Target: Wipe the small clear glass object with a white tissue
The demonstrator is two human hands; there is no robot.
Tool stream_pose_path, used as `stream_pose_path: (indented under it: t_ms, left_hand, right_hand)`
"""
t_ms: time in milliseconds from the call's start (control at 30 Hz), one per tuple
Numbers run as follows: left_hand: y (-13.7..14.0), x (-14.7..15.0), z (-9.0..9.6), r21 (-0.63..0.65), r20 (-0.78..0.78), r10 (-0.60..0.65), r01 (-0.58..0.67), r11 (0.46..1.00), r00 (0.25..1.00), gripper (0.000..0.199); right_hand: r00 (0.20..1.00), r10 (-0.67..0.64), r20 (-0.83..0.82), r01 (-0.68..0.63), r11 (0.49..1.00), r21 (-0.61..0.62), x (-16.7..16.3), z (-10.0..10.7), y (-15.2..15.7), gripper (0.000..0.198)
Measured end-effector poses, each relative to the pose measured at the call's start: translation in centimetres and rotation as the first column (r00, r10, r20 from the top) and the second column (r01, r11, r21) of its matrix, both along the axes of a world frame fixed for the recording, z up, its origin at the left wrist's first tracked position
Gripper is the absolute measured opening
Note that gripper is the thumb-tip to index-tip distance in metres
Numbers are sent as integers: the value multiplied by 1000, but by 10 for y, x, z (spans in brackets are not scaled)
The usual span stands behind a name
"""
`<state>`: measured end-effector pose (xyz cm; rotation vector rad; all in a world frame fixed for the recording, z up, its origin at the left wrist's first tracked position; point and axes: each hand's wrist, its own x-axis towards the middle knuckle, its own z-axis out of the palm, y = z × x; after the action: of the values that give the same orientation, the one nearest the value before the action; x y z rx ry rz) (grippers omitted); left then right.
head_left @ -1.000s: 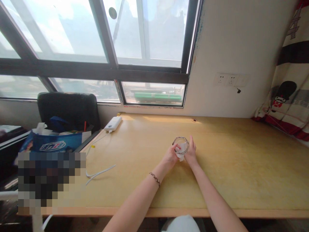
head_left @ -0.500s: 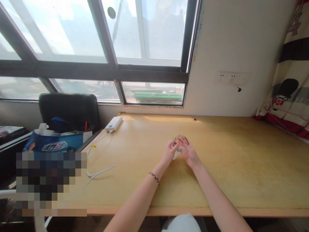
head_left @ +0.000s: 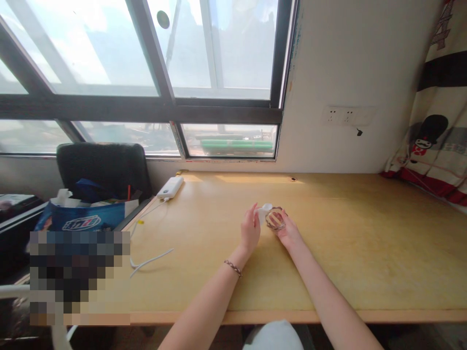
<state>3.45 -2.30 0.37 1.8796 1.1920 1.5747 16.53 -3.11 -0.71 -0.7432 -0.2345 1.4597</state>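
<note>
My right hand (head_left: 290, 230) is wrapped round a small clear glass (head_left: 275, 219) with a brownish, wavy rim. The glass is tilted so its round mouth faces me, and skin shows through it. Just to its left, my left hand (head_left: 251, 229) pinches a white tissue (head_left: 263, 212), which stands up between the fingers and the glass. Whether the tissue touches the rim I cannot make out. Both hands are above the middle of the wooden table (head_left: 365, 253). A braided bracelet (head_left: 232, 268) circles my left wrist.
A white power bank (head_left: 170, 187) with a white cable (head_left: 153, 258) lies at the table's left edge. Left of the table are a black chair (head_left: 104, 160) and a blue bag (head_left: 89, 216). A curtain (head_left: 430, 141) hangs at the right, and windows rise behind.
My left hand has come off the glass and moved left, bringing the white tissue up from below the glass. My right hand keeps the glass, its mouth more visible. The view shifted slightly.
</note>
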Motion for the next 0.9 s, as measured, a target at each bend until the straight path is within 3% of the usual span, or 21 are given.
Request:
stream_pose_path:
  t_ms: [100,167,367,533,700,900]
  left_hand:
    - [0,1,-3,175,-218,-128,168,970,968,39]
    - [-1,2,-3,221,-320,-128,205,953,939,37]
    - [-12,10,9,165,-516,-169,291,942,840,31]
    - [-25,13,20,66,-555,-258,350,934,791,29]
    - [-26,8,27,14,-529,-387,464,886,755,26]
    - [-18,6,23,-7,-457,-381,425,905,804,33]
  right_hand:
    - [999,39,14,-39,999,9,-4,2,-2,21]
    - [999,43,23,-43,999,5,-5,3,-2,25]
    - [998,20,62,-23,999,39,-5,5,-4,26]
    - [989,-96,111,83,990,113,-5,2,-2,25]
    - [997,-28,74,18,992,127,-5,-4,-1,30]
    - [999,20,25,-22,997,79,-5,-2,-6,40]
